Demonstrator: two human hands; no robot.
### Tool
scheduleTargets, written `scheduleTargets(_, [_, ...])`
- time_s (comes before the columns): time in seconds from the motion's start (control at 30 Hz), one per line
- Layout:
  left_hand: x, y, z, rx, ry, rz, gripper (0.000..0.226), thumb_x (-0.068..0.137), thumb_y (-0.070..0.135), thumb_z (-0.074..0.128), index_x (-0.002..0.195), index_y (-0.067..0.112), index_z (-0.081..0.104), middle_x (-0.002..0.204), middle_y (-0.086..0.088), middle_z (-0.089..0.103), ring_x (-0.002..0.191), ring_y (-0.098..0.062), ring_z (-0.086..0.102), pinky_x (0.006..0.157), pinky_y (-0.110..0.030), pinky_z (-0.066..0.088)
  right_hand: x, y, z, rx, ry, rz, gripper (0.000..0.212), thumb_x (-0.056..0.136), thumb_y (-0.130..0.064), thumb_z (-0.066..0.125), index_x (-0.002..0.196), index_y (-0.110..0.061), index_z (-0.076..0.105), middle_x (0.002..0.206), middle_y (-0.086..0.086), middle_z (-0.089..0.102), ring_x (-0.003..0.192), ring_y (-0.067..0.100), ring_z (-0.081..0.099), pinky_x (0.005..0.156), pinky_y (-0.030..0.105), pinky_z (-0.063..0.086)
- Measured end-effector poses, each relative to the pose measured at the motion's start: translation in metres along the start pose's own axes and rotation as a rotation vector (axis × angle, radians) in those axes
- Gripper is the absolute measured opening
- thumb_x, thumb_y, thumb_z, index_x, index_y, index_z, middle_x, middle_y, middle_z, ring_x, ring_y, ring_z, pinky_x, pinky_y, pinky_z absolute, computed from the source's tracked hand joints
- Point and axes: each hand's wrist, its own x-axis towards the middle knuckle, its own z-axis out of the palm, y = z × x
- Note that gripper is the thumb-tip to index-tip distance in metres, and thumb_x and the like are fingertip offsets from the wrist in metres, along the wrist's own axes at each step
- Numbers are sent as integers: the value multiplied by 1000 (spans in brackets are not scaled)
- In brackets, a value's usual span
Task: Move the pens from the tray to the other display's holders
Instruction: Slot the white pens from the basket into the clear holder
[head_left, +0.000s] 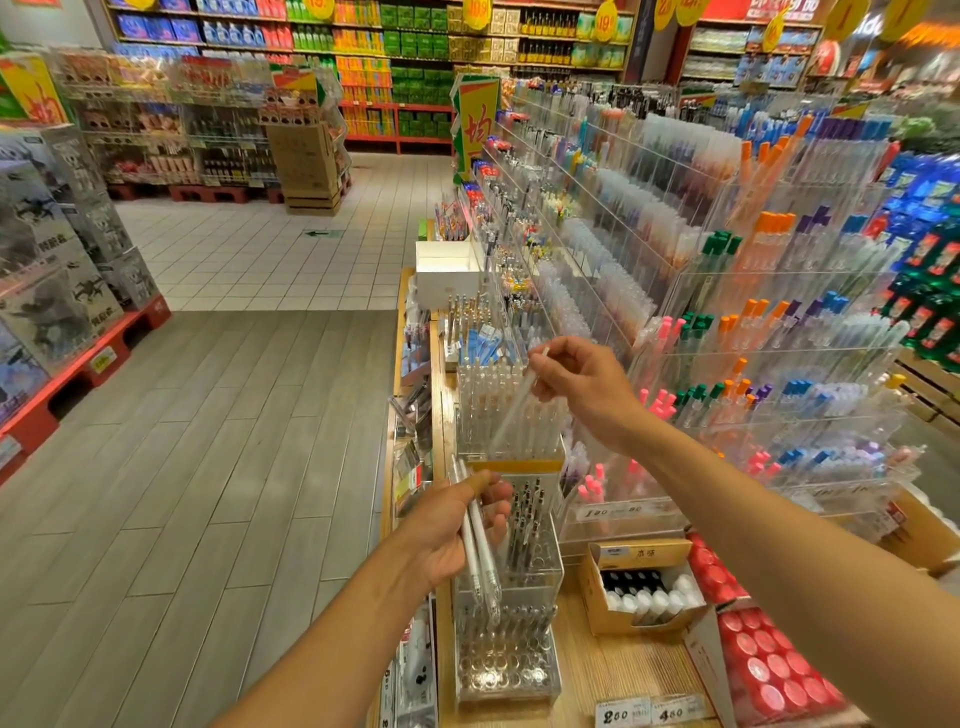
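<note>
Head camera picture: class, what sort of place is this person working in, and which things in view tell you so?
Most likely a supermarket's stationery aisle: tiered clear racks of pens, price tags on the wooden counter, and long shelves of packaged goods at the back.

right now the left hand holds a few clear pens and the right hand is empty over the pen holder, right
Not quite. The right hand is not empty: in the head view it pinches one clear pen over the pen holder. The left hand does hold a few clear pens.

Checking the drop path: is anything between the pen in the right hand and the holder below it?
Nothing visible. The right hand pinches the pen tilted over the clear holder, already crowded with similar pens.
</note>
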Motion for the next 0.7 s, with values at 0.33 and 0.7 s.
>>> scheduleTargets(0.33, [0,1,-4,33,104,-1,10,99,7,54,95,2,62,65,-8,63,45,-16,55,41,-23,47,5,2,15,-763,-29,-210,13,92,-25,65,96,-13,66,81,-6,60,75,11,58,69,27,48])
scheduleTargets(0.7, [-7,10,-3,60,65,51,15,99,-1,50,112,-6,56,87,-18,73,57,-17,59,45,-23,53,20,-1,24,-1103,-157,-224,19,85,-26,72,99,-14,72,94,-4,46,95,19,50,76,28,37])
